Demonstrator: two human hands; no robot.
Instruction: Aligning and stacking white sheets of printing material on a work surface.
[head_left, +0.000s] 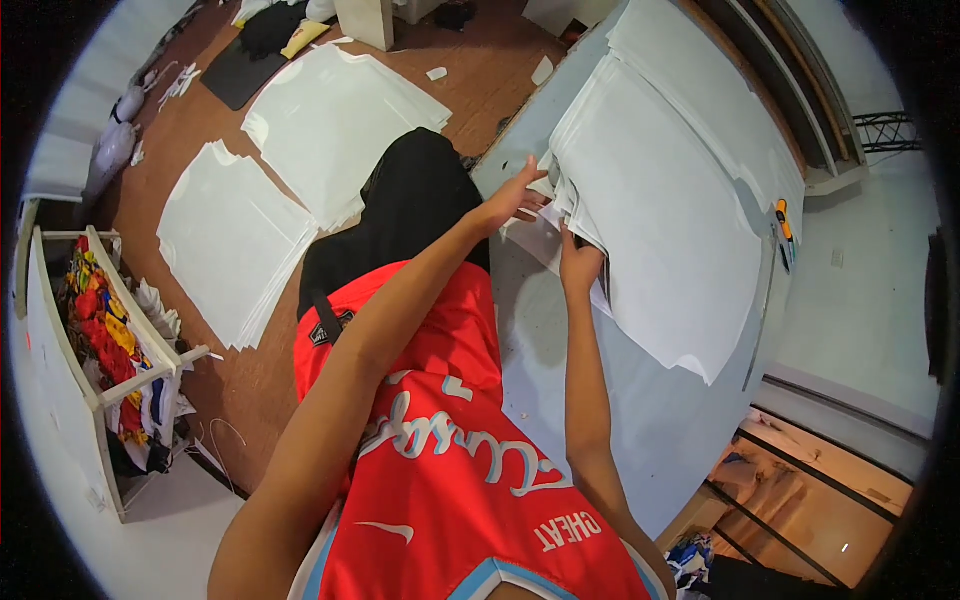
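Note:
A stack of white shirt-shaped sheets [670, 220], paper or cloth I cannot tell, lies on the pale blue-grey table [560, 380]. My right hand [580, 265] grips the near edge of the stack, its fingers partly hidden in the folds. There the upper layers are lifted and curled. My left hand [515, 198] is just to the left at the same edge, fingers apart, its fingertips at or close to the sheet corners. It does not appear to grip anything. A lower white sheet [535, 240] sticks out beneath the lifted edge.
Another white stack [690, 80] lies farther along the table. An orange cutter [784, 222] rests by its right edge. Two piles of white cut pieces [335, 120] [230, 240] lie on the brown floor. A wooden rack [110, 340] with colourful cloth stands at left.

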